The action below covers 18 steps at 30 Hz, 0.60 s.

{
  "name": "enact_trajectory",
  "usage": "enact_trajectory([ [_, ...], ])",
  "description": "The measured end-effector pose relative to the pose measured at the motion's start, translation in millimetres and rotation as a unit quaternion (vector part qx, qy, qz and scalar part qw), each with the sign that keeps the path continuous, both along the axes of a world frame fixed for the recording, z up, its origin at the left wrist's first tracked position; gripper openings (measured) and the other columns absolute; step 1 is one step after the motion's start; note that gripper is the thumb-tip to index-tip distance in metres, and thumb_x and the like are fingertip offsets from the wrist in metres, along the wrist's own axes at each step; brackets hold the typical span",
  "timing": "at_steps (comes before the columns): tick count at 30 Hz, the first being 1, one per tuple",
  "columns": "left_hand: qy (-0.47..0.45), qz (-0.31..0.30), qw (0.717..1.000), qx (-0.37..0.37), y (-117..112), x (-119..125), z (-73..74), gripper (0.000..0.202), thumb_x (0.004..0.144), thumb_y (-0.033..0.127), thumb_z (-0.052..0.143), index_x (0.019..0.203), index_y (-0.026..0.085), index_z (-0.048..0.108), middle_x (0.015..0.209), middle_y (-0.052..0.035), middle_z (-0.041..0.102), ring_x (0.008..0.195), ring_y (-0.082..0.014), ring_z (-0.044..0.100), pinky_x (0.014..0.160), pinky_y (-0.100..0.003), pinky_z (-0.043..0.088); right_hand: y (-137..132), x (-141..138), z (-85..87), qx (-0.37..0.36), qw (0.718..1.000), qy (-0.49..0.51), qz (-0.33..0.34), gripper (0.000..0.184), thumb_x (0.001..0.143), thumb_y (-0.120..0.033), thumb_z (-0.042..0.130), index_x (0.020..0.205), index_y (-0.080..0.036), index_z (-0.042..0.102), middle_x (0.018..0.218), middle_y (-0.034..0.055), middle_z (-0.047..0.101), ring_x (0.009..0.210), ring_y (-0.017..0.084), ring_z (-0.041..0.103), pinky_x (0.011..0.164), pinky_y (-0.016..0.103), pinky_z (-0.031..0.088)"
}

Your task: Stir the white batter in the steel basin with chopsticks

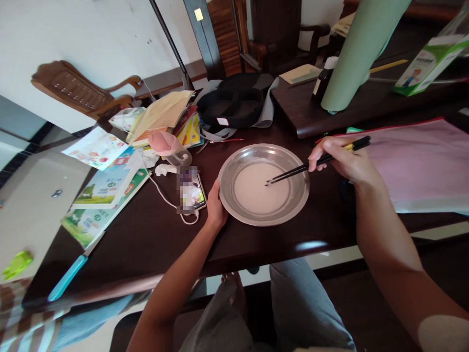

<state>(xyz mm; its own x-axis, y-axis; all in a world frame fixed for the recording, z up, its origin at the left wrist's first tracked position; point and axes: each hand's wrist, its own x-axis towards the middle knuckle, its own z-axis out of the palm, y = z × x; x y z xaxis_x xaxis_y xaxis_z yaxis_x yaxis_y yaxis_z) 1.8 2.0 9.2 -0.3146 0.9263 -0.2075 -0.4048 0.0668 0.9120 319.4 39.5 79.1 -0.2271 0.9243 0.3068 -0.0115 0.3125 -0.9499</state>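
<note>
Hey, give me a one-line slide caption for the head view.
Left hand holding a metal bowl of pale liquid, right hand holding black chopsticks that reach into it.

Right grip (pixel 344 157) closed, left grip (pixel 216 210) lower

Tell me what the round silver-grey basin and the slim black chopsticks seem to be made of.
Round silver-grey metal basin: probably semi-gloss stainless steel, given its soft grey reflections.
Slim black chopsticks with gold-coloured detail: smooth, dark finish; plastic or lacquered wood, I can't tell which.
</note>
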Motion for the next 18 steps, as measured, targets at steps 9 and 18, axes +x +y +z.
enact_trajectory([
  [9,-0.008,-0.01,1.0,-0.001,0,0,-2.3,0.034,0.077,0.056,0.083,0.088,0.024,0.079,0.103,-0.0044,0.088,0.128,-0.0347,0.076,0.113,-0.044,0.059,-7,-14,1.7,0.001,0.989,-0.093,0.112,0.052,0.106,-0.06,0.066,0.085,-0.019,0.089,0.084,0.0093,0.085,0.066,0.015,0.069,0.061,0.029,0.054],
  [18,-0.014,-0.005,1.0,0.011,0,1,-0.5,0.028,0.079,0.05,0.082,0.09,0.024,0.082,0.098,-0.0023,0.087,0.127,-0.0337,0.076,0.114,-0.045,0.058,0,0,-1.6,-0.012,0.999,0.018,0.04,0.049,0.096,-0.064,0.079,0.074,-0.022,0.085,0.061,0.0053,0.077,0.055,0.016,0.067,0.052,0.027,0.049],
])
